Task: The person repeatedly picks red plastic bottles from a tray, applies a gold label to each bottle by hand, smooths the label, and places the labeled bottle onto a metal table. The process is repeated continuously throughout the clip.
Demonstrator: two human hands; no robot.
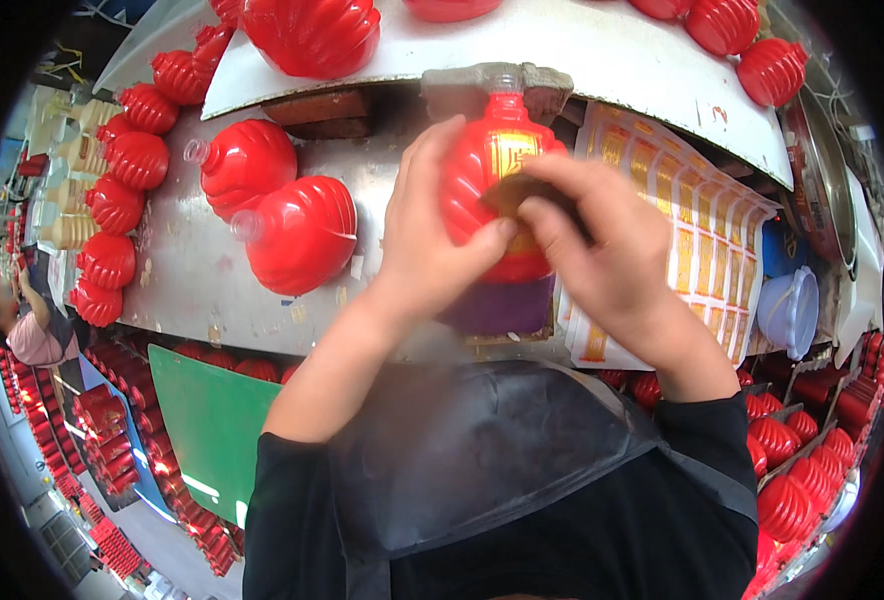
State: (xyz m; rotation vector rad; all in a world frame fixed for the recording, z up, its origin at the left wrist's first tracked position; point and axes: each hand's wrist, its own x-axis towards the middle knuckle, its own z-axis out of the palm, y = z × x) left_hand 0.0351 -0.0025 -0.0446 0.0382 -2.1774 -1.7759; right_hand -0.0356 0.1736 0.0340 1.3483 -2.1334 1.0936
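Best done with the red lantern-shaped bottle (pixel 492 190) kept steady in its grey holder (pixel 497 85) at twelve o'clock on the tabletop (pixel 182 270), neck up and clear cap seated in the clamp. Left hand (pixel 432 240) wrapped on the bottle's left flank, fingers closed against the ribbed plastic to stop it turning. Right hand (pixel 602 250) pressed on the front at about one o'clock, fingers together over a small dark pad (pixel 522 190); hard to tell whether pinched or merely pushed. Worth rubbing from the middle of the gold label (pixel 512 150) outward, so no bubble or skewed edge remains, with even pressure and no twist of the bottle. Sheet of gold-and-white labels (pixel 702 240) at two o'clock, just beside the right hand, in rows on pale backing. Pale blue lidded tub (pixel 790 310) at three o'clock, near the sheet's edge. Two unlabelled red bottles (pixel 282 210) lying on their sides at ten o'clock, clear necks pointing left. Row of further red bottles (pixel 122 200) along the nine o'clock rim. Green flat board (pixel 212 420) at seven o'clock, below the tabletop's edge. Crates of red bottles (pixel 812 460) at four o'clock.
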